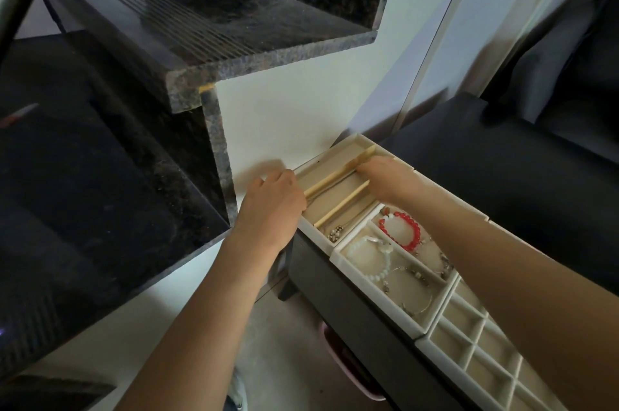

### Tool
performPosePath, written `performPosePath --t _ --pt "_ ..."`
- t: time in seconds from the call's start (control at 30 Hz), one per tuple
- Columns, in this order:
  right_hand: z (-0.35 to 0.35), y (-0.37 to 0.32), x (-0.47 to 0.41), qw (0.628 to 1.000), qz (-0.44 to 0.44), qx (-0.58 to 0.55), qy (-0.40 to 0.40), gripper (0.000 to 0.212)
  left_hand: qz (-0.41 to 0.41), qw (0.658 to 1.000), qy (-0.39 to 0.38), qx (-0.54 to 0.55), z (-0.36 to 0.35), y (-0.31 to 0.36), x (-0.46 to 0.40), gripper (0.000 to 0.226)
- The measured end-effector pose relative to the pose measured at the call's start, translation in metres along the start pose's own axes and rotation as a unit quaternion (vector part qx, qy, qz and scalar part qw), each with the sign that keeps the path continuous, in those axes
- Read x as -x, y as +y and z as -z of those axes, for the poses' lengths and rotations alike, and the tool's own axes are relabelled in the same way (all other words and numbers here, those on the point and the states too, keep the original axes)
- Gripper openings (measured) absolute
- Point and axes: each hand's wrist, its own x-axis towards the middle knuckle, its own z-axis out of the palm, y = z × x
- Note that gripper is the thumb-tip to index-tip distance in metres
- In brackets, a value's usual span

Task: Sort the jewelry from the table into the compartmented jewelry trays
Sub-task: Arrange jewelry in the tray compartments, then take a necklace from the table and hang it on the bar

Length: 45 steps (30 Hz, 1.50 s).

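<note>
Seemingly both hands work a thin chain into the long-slot tray (pixel 338 172): left hand (pixel 271 206) curled at its near end, right hand (pixel 385 177) over the far end, grips hidden. Next, laying it straight.

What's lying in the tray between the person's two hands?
In the head view, between the left hand and right hand lie the long tray's slots, two pale dividers and a thin chain.
</note>
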Motion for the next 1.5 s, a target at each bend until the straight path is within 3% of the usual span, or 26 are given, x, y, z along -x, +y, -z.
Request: performPosePath --t 0.27,0.4,0.63,0.8,0.9,1.1,1.2,1.3,1.4,1.5 --pt "-0.004 -0.021 0.022 0.999 0.011 -0.019 0.042 0.031 0.002 1.0 0.008 0.007 0.0 0.008 -0.002 0.036" --pt "0.008 -0.025 0.042 0.997 0.002 -0.049 0.067 0.04 0.002 1.0 0.001 0.003 0.005 0.01 0.003 0.035" --pt "0.018 -0.015 0.125 0.979 -0.099 -0.168 0.061 0.041 0.003 0.991 0.023 0.134 0.032 0.052 0.016 0.037" --pt "0.028 0.026 0.209 0.946 -0.213 -0.231 0.084 0.041 -0.07 0.962 0.012 0.265 0.047 0.131 0.034 0.035" --pt "0.023 0.057 0.261 0.919 -0.272 -0.264 0.113 0.027 -0.105 0.941 -0.004 0.321 0.053 0.183 0.04 0.038" --pt "-0.005 0.12 0.376 0.846 -0.419 -0.291 0.152 0.018 -0.203 0.926 -0.012 0.318 0.049 0.306 0.065 0.036" --pt "-0.028 0.151 0.434 0.806 -0.49 -0.281 0.179 0.031 -0.275 0.919 -0.034 0.281 0.042 0.372 0.083 0.037" --pt "-0.049 0.172 0.486 0.79 -0.526 -0.261 0.175 0.041 -0.319 0.907 -0.047 0.272 0.032 0.424 0.1 0.038" --pt "-0.077 0.192 0.543 0.781 -0.552 -0.261 0.131 0.056 -0.401 0.868 -0.095 0.276 0.015 0.483 0.125 0.038" --pt "-0.097 0.199 0.576 0.795 -0.532 -0.267 0.118 0.06 -0.484 0.826 -0.109 0.267 0.005 0.517 0.146 0.035"
